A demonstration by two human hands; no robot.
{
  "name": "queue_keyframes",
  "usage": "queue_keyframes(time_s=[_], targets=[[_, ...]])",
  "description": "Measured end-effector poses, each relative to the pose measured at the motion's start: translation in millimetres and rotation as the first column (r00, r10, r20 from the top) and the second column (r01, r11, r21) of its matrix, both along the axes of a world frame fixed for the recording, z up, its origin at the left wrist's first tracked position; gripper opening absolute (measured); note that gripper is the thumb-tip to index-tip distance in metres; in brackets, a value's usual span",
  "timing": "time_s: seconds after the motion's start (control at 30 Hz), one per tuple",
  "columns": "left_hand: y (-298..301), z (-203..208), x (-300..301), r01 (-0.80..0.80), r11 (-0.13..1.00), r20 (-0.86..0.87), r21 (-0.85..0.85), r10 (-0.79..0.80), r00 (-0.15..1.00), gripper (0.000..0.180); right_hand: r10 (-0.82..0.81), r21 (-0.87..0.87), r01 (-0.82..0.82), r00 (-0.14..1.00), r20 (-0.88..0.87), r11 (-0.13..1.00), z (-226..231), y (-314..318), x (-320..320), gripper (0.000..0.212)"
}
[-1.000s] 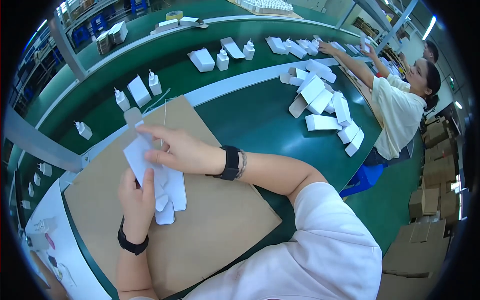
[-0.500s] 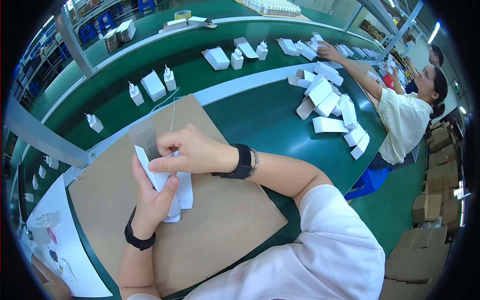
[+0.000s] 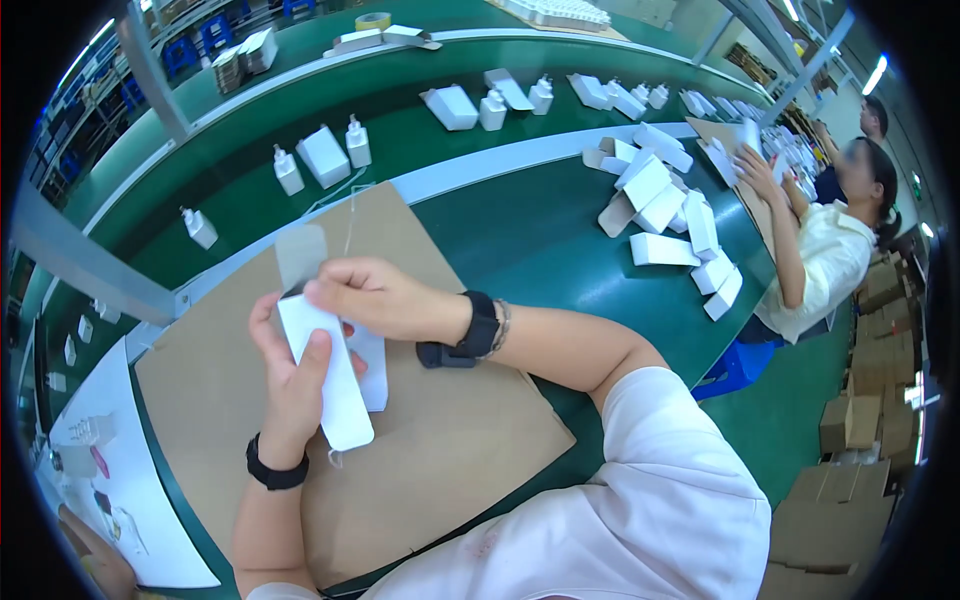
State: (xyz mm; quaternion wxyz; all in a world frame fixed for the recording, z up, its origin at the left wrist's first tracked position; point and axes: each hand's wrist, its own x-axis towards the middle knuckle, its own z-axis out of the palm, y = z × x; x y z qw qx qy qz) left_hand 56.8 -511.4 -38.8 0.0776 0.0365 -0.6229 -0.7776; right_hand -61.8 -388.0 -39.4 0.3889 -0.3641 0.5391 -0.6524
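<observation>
A narrow white carton [image 3: 335,395] slants over the brown cardboard sheet, gripped by my left hand [image 3: 290,375] with the thumb across its front. The carton's upper end is open, and a greyish flap [image 3: 300,252] stands up from it. My right hand [image 3: 375,298] is closed at that open end, its thumb and curled fingers at the carton's edge. Whether anything else is inside those fingers is hidden. Behind the carton, another white carton or panel [image 3: 374,375] lies partly covered on the sheet. A small whitish loop [image 3: 336,459] shows below the carton's lower end.
The cardboard sheet [image 3: 450,470] covers my work spot. Beyond it, a green conveyor belt [image 3: 400,150] carries white pump bottles [image 3: 288,170] and white cartons [image 3: 323,157]. A pile of white cartons [image 3: 655,195] lies to the right, near a seated co-worker [image 3: 825,240].
The carton in my hands has turned so its long white face shows. Bottles and cartons on the belt have shifted right. The co-worker's hand has drawn back from the belt.
</observation>
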Motion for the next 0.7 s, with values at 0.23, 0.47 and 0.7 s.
queue_keyframes(time_s=[0.23,0.47,0.7], targets=[[-16.8,-2.1,3.5,0.082,0.996,-0.013,0.042,-0.081,0.997,0.069,-0.269,-0.145,0.233,0.905,-0.33,0.961,22.7,-1.7,25.0,0.031],[-28.6,4.4,12.4,0.081,0.96,0.0,-0.267,-0.084,0.996,0.083,-0.131,0.031,0.143,0.958,-0.255,0.989,46.5,-4.9,17.1,0.031],[-29.4,8.5,12.7,0.101,0.934,-0.014,-0.343,-0.113,0.993,0.083,-0.136,0.114,0.163,0.967,-0.214,0.98,46.8,-3.0,11.2,0.028]])
